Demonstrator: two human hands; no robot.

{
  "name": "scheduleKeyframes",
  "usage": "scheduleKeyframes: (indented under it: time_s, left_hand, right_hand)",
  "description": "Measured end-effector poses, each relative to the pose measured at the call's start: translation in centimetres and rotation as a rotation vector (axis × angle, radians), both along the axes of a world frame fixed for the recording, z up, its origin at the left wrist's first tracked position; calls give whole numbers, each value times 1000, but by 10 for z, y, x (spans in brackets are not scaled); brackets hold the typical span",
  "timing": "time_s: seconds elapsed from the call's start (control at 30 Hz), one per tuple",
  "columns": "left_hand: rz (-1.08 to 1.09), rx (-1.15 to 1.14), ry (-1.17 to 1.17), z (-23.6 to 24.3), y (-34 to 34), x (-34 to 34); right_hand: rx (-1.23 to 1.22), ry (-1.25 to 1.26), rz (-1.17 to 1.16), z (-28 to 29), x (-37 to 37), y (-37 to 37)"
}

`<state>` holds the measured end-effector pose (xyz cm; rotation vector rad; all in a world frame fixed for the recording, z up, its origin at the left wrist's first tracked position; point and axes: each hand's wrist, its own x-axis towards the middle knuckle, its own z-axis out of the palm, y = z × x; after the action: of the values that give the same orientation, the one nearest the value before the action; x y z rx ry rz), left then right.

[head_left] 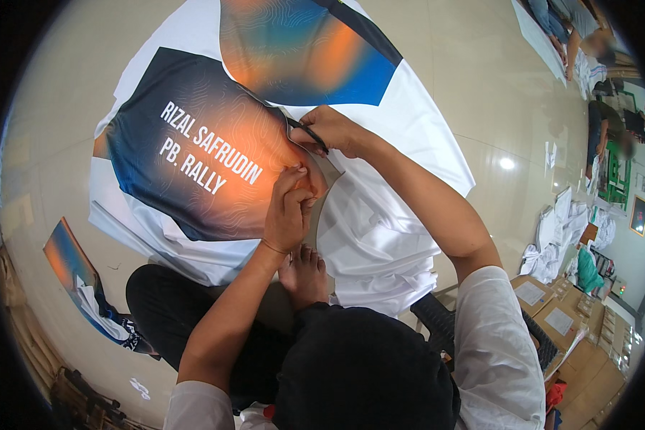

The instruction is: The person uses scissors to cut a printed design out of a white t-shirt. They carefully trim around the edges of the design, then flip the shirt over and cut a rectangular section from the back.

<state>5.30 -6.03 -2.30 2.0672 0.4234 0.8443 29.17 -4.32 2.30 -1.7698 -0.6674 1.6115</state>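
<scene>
A large white fabric sheet (387, 229) lies spread on the floor in front of me, printed with colored panels. One dark blue and orange panel (140, 154) carries white lettering, and its right edge is cut loose from the white. My right hand (337, 132) is closed around black-handled scissors (312, 137) at that edge; their blades are mostly hidden. With fingers bent, my left hand (288, 215) pinches the panel's right edge, just below the scissors. Above lies a second orange and blue panel (322, 61). My bare foot (307, 276) rests by the fabric's near edge.
A smaller printed piece (75, 261) lies on the floor at left, near a white scrap (140, 388). Cardboard boxes (566, 315) and heaped white cloth (552, 240) stand at right. Other people (580, 29) sit at the far right. A black woven object (437, 322) is beside my right arm.
</scene>
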Motion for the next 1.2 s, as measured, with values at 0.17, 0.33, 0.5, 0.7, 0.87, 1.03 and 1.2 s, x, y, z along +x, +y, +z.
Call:
scheduleKeyframes:
  time_s: [0.17,0.33,0.5,0.7,0.87,1.03,1.2]
  left_hand:
    - [1,-5,-9,0,0,-1]
    - [0,2,-21,1,2,-1]
    - [10,1,-28,4,1,0]
    - [10,-4,-32,4,1,0]
    - [10,-1,-33,3,2,-1]
    - [11,6,-31,3,2,-1]
    - [4,3,-36,3,2,-1]
  right_hand:
    - [-12,15,-3,0,-3,6]
    - [-32,15,-8,1,-4,7]
    - [-10,27,-32,1,-7,5]
    - [-3,16,-75,-6,-12,3]
    - [-13,31,-42,-6,-12,1]
    - [-3,21,-68,-2,-14,7]
    - [-4,24,-54,0,-12,15]
